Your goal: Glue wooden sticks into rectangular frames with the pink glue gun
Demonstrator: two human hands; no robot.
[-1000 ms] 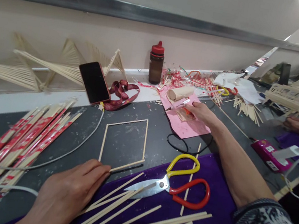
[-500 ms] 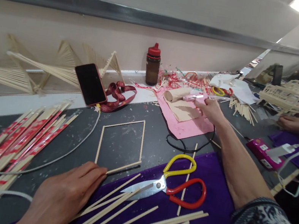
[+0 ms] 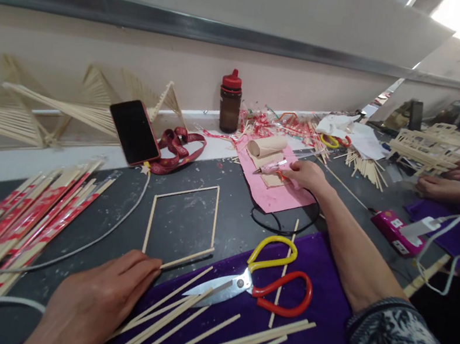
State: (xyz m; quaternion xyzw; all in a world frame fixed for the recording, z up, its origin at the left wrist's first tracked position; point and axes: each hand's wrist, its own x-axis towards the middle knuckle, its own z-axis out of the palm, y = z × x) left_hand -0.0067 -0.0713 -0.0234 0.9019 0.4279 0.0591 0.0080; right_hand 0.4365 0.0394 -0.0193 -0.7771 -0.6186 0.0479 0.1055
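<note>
My left hand (image 3: 102, 292) rests on the table, fingers closed at the near left corner of a thin square stick frame (image 3: 215, 217). That corner is hidden under my fingertips. My right hand (image 3: 309, 177) reaches across to a pink sheet (image 3: 271, 203), closed around a hot glue gun (image 3: 270, 167) with a clear body. Its metal nozzle points left and down, beside a rolled piece of brown paper (image 3: 268, 146). Between my arms, scissors (image 3: 242, 281) with one yellow and one red handle lie on purple cloth (image 3: 321, 283). Loose wooden sticks (image 3: 210, 334) lie around them.
Packed chopsticks (image 3: 20, 224) and a white cable (image 3: 124, 218) lie at left. A phone (image 3: 134, 131) leans near a red strap (image 3: 178, 151) and a bottle (image 3: 229, 104). A black cord (image 3: 267, 226) loops below the sheet. A magenta power strip (image 3: 397, 232) and another person's hands (image 3: 445, 186) are at right.
My right hand has moved slightly towards me with the glue gun, whose nozzle has swung lower over the pink sheet. My left hand stays at the frame's corner. The view has shifted slightly.
</note>
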